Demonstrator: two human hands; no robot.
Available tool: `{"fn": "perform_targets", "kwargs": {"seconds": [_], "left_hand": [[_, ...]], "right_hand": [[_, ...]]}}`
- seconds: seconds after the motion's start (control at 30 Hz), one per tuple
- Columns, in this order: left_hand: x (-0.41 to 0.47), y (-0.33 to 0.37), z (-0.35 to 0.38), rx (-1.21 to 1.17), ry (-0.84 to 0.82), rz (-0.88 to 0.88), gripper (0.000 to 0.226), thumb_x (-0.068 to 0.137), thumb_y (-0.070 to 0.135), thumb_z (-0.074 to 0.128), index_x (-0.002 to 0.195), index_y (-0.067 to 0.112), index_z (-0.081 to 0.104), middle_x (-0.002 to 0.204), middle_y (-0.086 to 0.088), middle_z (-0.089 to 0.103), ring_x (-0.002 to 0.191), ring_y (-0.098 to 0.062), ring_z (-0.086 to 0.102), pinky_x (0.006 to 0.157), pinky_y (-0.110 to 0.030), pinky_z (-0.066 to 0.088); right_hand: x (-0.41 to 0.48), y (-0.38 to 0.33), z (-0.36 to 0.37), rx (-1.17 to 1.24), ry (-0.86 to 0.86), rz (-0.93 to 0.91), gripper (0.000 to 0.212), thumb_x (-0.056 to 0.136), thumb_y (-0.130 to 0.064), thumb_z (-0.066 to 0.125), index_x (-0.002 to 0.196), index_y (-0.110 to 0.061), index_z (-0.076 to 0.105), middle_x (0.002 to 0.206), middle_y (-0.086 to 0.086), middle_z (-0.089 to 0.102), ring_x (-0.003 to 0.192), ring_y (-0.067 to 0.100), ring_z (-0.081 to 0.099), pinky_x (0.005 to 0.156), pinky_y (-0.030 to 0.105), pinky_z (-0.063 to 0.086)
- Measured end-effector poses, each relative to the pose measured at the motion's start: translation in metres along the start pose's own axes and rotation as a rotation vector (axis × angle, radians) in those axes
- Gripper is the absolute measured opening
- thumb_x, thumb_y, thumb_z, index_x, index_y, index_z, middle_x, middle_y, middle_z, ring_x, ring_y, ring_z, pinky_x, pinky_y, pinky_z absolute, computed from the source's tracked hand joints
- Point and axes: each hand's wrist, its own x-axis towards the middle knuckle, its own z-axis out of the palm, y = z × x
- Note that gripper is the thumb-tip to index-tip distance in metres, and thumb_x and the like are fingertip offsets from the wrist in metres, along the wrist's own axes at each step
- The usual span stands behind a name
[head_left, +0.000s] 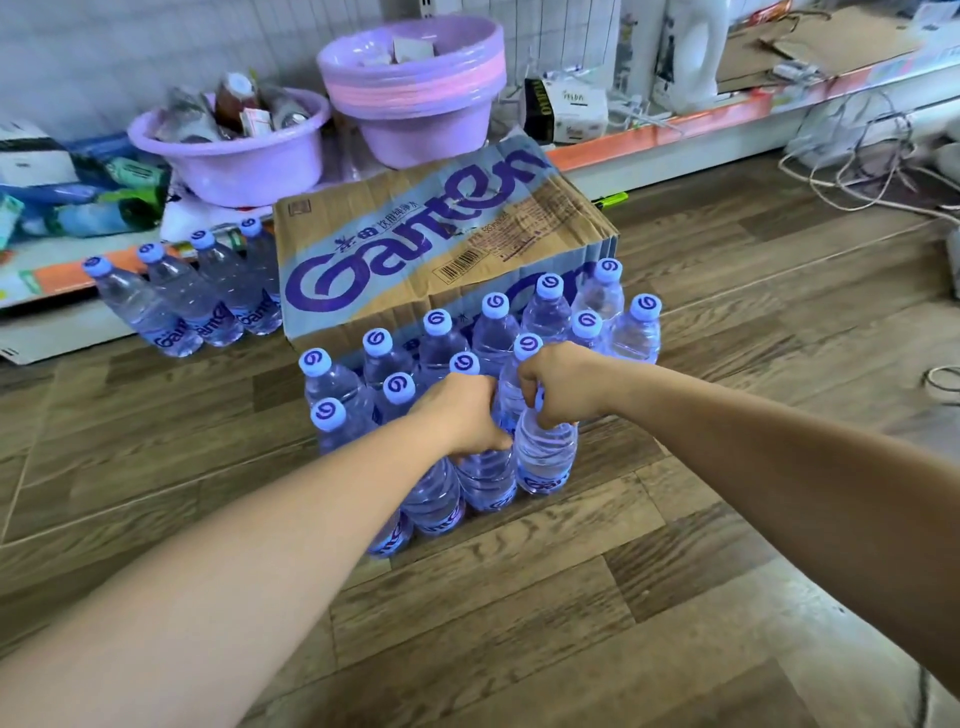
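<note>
Far on the left, four water bottles (179, 304) stand in a row by a low shelf (57, 280). Two purple tubs (234, 161) sit behind them.

The left arm reaches out long and straight. The left hand (460, 415) is curled tight, knuckles up, round the top of a front-row bottle (485, 475). The cap is hidden under the hand.

Just beside it, the right arm comes in from the right. The right hand (563, 384) is also curled tight. It grips the neck of the corner bottle (545, 452). The two hands almost touch.

Both bottles are clear, with blue labels, and stand upright. They are at the near edge of a big bunch of bottles (436, 343) with pale blue caps, packed close together on the wood floor (675, 519). A cardboard box (415, 244) leans right behind the bunch.

Bare floor lies in front and to the right of the bunch. Loose cables (857, 166) lie far off on the right.
</note>
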Motion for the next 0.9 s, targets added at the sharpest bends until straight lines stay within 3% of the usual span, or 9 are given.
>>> {"fn": "perform_targets", "kwargs": {"seconds": [0.13, 0.27, 0.33, 0.4, 0.6, 0.67, 0.73, 0.8, 0.9], "left_hand": [[-0.001, -0.003, -0.002, -0.010, 0.014, 0.034, 0.032, 0.077, 0.033, 0.069, 0.070, 0.021, 0.039, 0.072, 0.001, 0.048, 0.050, -0.012, 0.048, 0.046, -0.025, 0.035], [-0.001, -0.007, -0.002, 0.044, -0.022, 0.050, 0.042, 0.077, 0.051, 0.066, 0.091, 0.022, 0.039, 0.085, 0.002, 0.045, 0.075, -0.021, 0.049, 0.061, -0.030, 0.037], [-0.001, -0.010, -0.004, 0.055, -0.051, 0.058, 0.040, 0.080, 0.054, 0.062, 0.095, 0.021, 0.044, 0.089, 0.001, 0.047, 0.083, -0.022, 0.049, 0.067, -0.031, 0.038], [-0.001, -0.014, -0.009, -0.010, -0.081, 0.075, 0.038, 0.084, 0.052, 0.057, 0.097, 0.017, 0.052, 0.089, -0.001, 0.051, 0.083, -0.022, 0.050, 0.070, -0.030, 0.039], [-0.011, -0.051, -0.040, -0.083, -0.114, 0.103, 0.035, 0.091, 0.040, 0.053, 0.110, 0.011, 0.059, 0.100, -0.005, 0.063, 0.089, -0.019, 0.057, 0.087, -0.030, 0.044], [-0.015, -0.072, -0.052, -0.097, -0.042, 0.121, 0.027, 0.091, 0.033, 0.056, 0.104, 0.011, 0.061, 0.092, -0.005, 0.062, 0.085, -0.019, 0.056, 0.081, -0.027, 0.044], [-0.018, -0.097, -0.065, -0.091, 0.065, 0.115, 0.016, 0.090, 0.029, 0.057, 0.084, 0.014, 0.061, 0.085, -0.007, 0.060, 0.082, -0.022, 0.055, 0.073, -0.029, 0.041], [-0.024, -0.126, -0.079, -0.093, 0.145, 0.102, 0.025, 0.090, 0.024, 0.056, 0.068, 0.017, 0.049, 0.081, -0.009, 0.057, 0.078, -0.022, 0.052, 0.067, -0.030, 0.038], [-0.031, -0.179, -0.099, -0.050, 0.192, 0.041, 0.015, 0.090, 0.024, 0.056, 0.088, 0.010, 0.060, 0.093, -0.011, 0.063, 0.085, -0.023, 0.055, 0.070, -0.028, 0.042]], "right_hand": [[0.003, -0.001, 0.000, -0.068, -0.015, -0.013, 0.026, 0.080, -0.012, 0.066, 0.104, -0.013, 0.057, 0.098, 0.003, 0.051, 0.094, 0.029, 0.062, 0.066, 0.033, 0.047], [0.000, -0.008, 0.000, -0.274, -0.052, -0.006, 0.044, 0.085, -0.025, 0.063, 0.125, -0.015, 0.049, 0.110, 0.006, 0.054, 0.090, 0.024, 0.051, 0.063, 0.030, 0.037], [0.000, -0.011, 0.000, -0.358, -0.037, -0.003, 0.050, 0.086, -0.037, 0.062, 0.128, -0.017, 0.046, 0.119, 0.005, 0.054, 0.100, 0.026, 0.056, 0.068, 0.032, 0.038], [0.002, -0.017, -0.003, -0.382, 0.046, -0.011, 0.051, 0.087, -0.045, 0.057, 0.129, -0.020, 0.044, 0.120, 0.005, 0.054, 0.109, 0.028, 0.057, 0.070, 0.033, 0.040], [0.021, -0.054, -0.019, -0.317, 0.291, -0.109, 0.039, 0.092, -0.032, 0.047, 0.128, -0.017, 0.046, 0.123, 0.007, 0.051, 0.111, 0.029, 0.055, 0.072, 0.034, 0.041], [0.034, -0.074, -0.019, -0.275, 0.326, -0.161, 0.042, 0.092, -0.032, 0.048, 0.130, -0.016, 0.045, 0.127, 0.008, 0.050, 0.116, 0.029, 0.052, 0.079, 0.036, 0.045], [0.050, -0.096, -0.018, -0.230, 0.347, -0.209, 0.045, 0.091, -0.032, 0.049, 0.133, -0.016, 0.044, 0.130, 0.009, 0.050, 0.122, 0.030, 0.049, 0.088, 0.038, 0.046], [0.067, -0.120, -0.017, -0.196, 0.359, -0.236, 0.045, 0.090, -0.032, 0.051, 0.131, -0.016, 0.046, 0.129, 0.009, 0.050, 0.122, 0.030, 0.048, 0.092, 0.039, 0.047], [0.092, -0.154, -0.017, -0.200, 0.349, -0.260, 0.045, 0.091, -0.036, 0.052, 0.131, -0.017, 0.046, 0.128, 0.009, 0.050, 0.122, 0.029, 0.047, 0.094, 0.039, 0.045]]}}
